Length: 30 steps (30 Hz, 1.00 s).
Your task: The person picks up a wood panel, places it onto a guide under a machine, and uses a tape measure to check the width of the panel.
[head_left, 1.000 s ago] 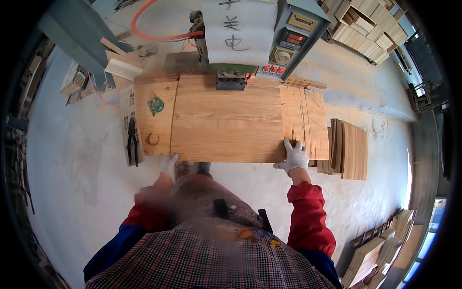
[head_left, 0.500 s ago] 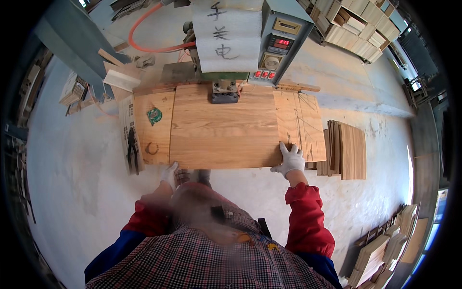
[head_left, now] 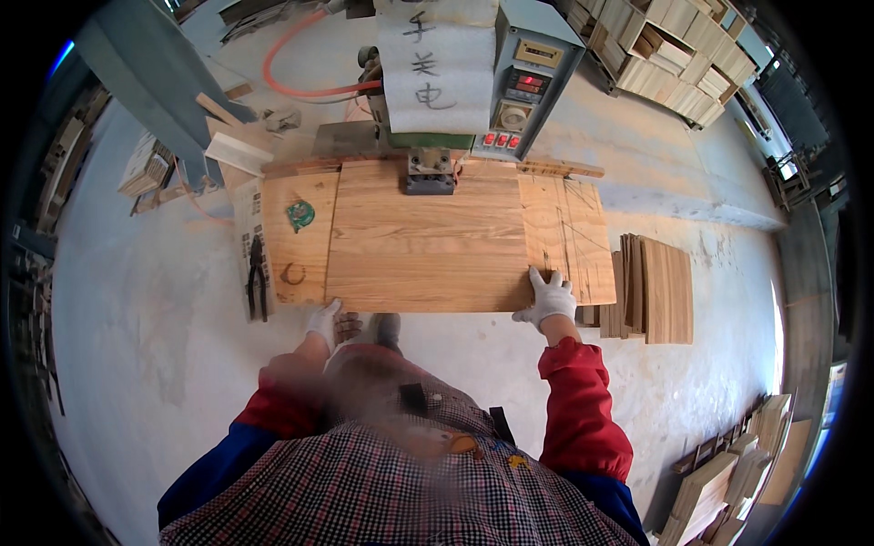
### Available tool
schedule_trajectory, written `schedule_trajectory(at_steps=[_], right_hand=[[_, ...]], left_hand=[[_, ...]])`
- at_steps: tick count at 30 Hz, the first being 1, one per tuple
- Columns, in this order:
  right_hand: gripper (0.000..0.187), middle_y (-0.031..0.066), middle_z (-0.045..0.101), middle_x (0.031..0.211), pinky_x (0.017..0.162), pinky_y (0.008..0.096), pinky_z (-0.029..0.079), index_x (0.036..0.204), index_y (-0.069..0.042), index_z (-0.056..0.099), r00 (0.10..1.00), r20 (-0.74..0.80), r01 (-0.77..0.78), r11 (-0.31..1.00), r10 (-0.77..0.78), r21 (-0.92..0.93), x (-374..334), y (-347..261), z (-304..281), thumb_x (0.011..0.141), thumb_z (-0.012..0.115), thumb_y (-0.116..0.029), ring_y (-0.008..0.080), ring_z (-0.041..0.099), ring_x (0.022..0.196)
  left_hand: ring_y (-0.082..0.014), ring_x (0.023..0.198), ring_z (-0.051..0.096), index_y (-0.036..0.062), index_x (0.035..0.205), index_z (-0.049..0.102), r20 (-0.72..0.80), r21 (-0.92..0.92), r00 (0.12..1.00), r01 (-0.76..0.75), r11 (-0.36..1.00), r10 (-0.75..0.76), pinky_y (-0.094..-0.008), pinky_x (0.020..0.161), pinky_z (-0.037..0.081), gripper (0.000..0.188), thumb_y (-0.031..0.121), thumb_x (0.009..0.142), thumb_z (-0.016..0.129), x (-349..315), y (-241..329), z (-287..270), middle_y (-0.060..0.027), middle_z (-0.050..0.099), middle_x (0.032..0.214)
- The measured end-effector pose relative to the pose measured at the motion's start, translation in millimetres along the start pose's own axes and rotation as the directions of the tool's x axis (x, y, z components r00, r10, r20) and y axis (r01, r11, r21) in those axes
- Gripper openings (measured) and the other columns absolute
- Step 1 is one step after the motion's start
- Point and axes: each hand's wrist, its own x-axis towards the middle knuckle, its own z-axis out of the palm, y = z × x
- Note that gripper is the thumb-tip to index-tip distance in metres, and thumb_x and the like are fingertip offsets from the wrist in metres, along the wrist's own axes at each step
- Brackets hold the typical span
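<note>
A rectangular wooden board (head_left: 419, 259) with striped grain lies flat on a paler wooden work table (head_left: 297, 259). Its far edge reaches under the dark metal press head (head_left: 430, 185) of a machine. My right hand (head_left: 551, 298), in a white glove, rests with spread fingers at the board's near right corner. At the near left corner is my gloved left hand (head_left: 328, 324); its thumb touches the edge, while the other fingers point right below it, apart from the thumb. Whether those fingers touch the board's underside cannot be made out.
On the table's left lie a green round object (head_left: 299, 215) and black-handled pliers (head_left: 258, 280). A grey control box (head_left: 528, 82) with red lights stands behind. Stacked boards (head_left: 660, 289) lean at the right. A loaded wooden rack (head_left: 669, 59) stands far right.
The view has shifted slightly, and more of my left hand's fingers shows below the board edge. My right hand stays at the same corner.
</note>
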Motion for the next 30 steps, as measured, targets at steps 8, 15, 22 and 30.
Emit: schedule_trajectory(at_steps=[8, 15, 22, 30], right_hand=[[0.098, 0.014, 0.036, 0.125, 0.087, 0.0418, 0.042, 0.134, -0.027, 0.028, 0.998, -0.055, 0.024, 0.999, -0.022, 0.043, 0.5, 12.9, 6.7, 0.052, 0.079, -0.043, 0.0348, 0.038, 0.115], [0.097, 0.0132, 0.036, 0.125, 0.085, 0.0402, 0.044, 0.134, -0.027, 0.029, 0.999, -0.028, 0.048, 0.996, -0.046, 0.072, -3.1, 9.5, -5.4, 0.052, 0.078, -0.045, 0.0344, 0.038, 0.116], [0.097, 0.0126, 0.036, 0.126, 0.084, 0.04, 0.045, 0.134, -0.027, 0.029, 1.0, -0.004, -0.012, 0.998, 0.012, 0.063, -4.7, 31.6, 5.9, 0.052, 0.078, -0.046, 0.0328, 0.039, 0.115], [0.098, 0.0126, 0.035, 0.127, 0.086, 0.0402, 0.043, 0.134, -0.027, 0.029, 0.998, -0.043, 0.048, 0.997, -0.046, 0.059, -2.4, 7.0, -1.3, 0.051, 0.079, -0.043, 0.0333, 0.038, 0.115]], left_hand=[[-0.0328, 0.079, 0.057, 0.0008, 0.105, 0.045, 0.05, -0.032, 0.999, 0.003, 0.999, -0.001, -0.0467, 0.073, 0.049, 0.05, 0.047, 0.086, 0.046, 35.9, -18.8, -17.2, -0.016, 0.056, 0.095], [-0.0302, 0.074, 0.057, 0.0032, 0.101, 0.047, 0.235, 0.251, 0.918, -0.374, 0.893, 0.318, -0.0454, 0.07, 0.049, 0.048, 0.049, 0.086, 0.042, 119.9, -42.2, -108.4, -0.013, 0.056, 0.089], [-0.0284, 0.072, 0.056, 0.0048, 0.099, 0.048, 0.097, -0.147, 0.993, 0.081, 0.986, -0.067, -0.0432, 0.067, 0.048, 0.046, 0.048, 0.086, 0.044, 38.7, -19.8, 5.9, -0.0118, 0.056, 0.085], [-0.0289, 0.077, 0.058, 0.0041, 0.107, 0.047, 0.0, -0.098, 0.999, 0.043, 0.994, -0.043, -0.0422, 0.072, 0.05, 0.041, 0.039, 0.086, 0.048, 14.8, -5.7, -11.6, -0.0155, 0.056, 0.09]])
